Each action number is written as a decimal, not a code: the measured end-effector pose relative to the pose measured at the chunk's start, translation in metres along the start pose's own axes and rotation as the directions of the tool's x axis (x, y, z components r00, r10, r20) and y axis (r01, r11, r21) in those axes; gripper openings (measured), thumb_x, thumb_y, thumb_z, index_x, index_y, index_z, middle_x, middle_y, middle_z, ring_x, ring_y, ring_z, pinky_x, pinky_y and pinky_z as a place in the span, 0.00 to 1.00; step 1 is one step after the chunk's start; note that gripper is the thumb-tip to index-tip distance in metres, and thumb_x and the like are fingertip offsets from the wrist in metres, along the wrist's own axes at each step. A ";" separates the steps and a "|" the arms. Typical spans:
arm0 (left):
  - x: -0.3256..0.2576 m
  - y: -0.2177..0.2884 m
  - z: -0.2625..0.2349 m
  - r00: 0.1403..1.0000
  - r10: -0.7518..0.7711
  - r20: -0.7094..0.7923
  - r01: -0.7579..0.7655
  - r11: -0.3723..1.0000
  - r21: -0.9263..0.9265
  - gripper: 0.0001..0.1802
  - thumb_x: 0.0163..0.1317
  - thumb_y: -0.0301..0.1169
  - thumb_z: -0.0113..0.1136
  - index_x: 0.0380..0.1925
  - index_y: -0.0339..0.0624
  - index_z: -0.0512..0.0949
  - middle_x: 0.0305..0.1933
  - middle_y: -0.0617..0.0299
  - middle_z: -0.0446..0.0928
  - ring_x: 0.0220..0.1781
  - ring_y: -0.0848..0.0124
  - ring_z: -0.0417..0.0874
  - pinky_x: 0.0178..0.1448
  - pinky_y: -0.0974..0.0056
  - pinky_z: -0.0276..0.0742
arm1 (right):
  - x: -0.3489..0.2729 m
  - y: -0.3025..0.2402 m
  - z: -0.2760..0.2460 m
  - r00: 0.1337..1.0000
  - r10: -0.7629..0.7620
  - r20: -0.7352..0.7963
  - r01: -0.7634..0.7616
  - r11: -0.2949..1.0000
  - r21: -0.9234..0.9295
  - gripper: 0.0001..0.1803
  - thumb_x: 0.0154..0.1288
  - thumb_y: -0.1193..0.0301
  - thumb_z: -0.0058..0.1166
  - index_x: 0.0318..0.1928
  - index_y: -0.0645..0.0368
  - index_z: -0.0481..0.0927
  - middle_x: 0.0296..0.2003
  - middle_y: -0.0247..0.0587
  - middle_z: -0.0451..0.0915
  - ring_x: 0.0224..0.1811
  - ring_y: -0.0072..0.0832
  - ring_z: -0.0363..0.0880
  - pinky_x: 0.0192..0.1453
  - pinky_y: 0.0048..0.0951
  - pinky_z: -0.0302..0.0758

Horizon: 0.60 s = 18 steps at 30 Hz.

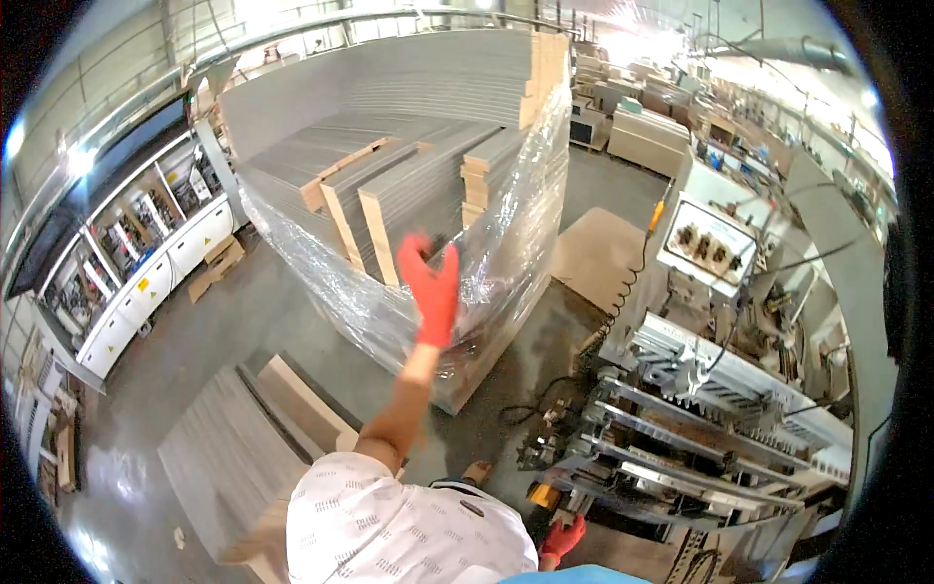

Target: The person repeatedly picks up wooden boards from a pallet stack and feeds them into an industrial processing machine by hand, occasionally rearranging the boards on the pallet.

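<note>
Film point(511, 253) still sheathes the panel stack point(409, 195) at twelve o'clock; left hand point(431, 290) reaches, splayed, empty; right hand's point(562, 538) grip is unclear.

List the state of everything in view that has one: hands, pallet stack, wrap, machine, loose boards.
Left hand: red-gloved, raised, fingers spread, holding nothing.
Right hand: red-gloved, low by the machine, grip unclear.
Panel stack: grey boards piled in uneven tiers.
Plastic wrap: around the stack's sides, top uncovered.
Machine: rails bare, no board loaded.
Floor boards: lying flat, unwrapped.
</note>
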<state>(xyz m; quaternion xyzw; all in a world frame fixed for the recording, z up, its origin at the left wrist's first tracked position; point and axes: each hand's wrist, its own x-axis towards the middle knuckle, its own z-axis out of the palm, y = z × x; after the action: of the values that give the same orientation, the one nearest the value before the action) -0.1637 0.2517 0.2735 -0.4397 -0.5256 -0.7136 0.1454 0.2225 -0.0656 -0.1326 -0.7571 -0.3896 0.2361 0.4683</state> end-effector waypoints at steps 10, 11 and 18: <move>0.125 -0.096 -0.004 0.986 0.070 0.155 -0.129 0.901 0.415 0.30 0.58 0.43 0.70 0.59 0.48 0.75 0.65 0.50 0.72 0.70 0.49 0.67 0.71 0.47 0.62 | 0.078 -0.068 -0.041 0.981 -0.187 -0.044 0.182 0.979 -0.090 0.28 0.55 0.83 0.55 0.60 0.64 0.72 0.52 0.52 0.71 0.57 0.45 0.73 0.64 0.41 0.70; 0.123 -0.104 -0.001 0.984 0.075 0.160 -0.134 0.908 0.396 0.30 0.58 0.43 0.70 0.59 0.48 0.75 0.65 0.50 0.72 0.70 0.49 0.67 0.71 0.47 0.62 | 0.080 -0.066 -0.041 0.957 -0.266 -0.117 0.237 0.947 -0.215 0.27 0.56 0.82 0.55 0.59 0.64 0.72 0.50 0.52 0.72 0.55 0.45 0.74 0.63 0.41 0.70; 0.116 -0.131 0.015 0.986 0.139 0.091 -0.147 0.986 0.083 0.25 0.65 0.30 0.63 0.61 0.38 0.70 0.64 0.52 0.73 0.67 0.55 0.70 0.73 0.56 0.62 | 0.080 -0.186 0.012 0.828 -0.544 -0.141 0.544 0.838 -0.040 0.12 0.59 0.79 0.56 0.45 0.63 0.79 0.37 0.47 0.77 0.40 0.42 0.78 0.46 0.37 0.74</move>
<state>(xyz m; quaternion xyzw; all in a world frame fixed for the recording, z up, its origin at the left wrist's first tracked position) -0.3101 0.3476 0.2838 -0.4992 -0.5298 -0.6578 0.1934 0.1921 0.0535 0.0284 -0.6298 -0.5532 0.0374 0.5440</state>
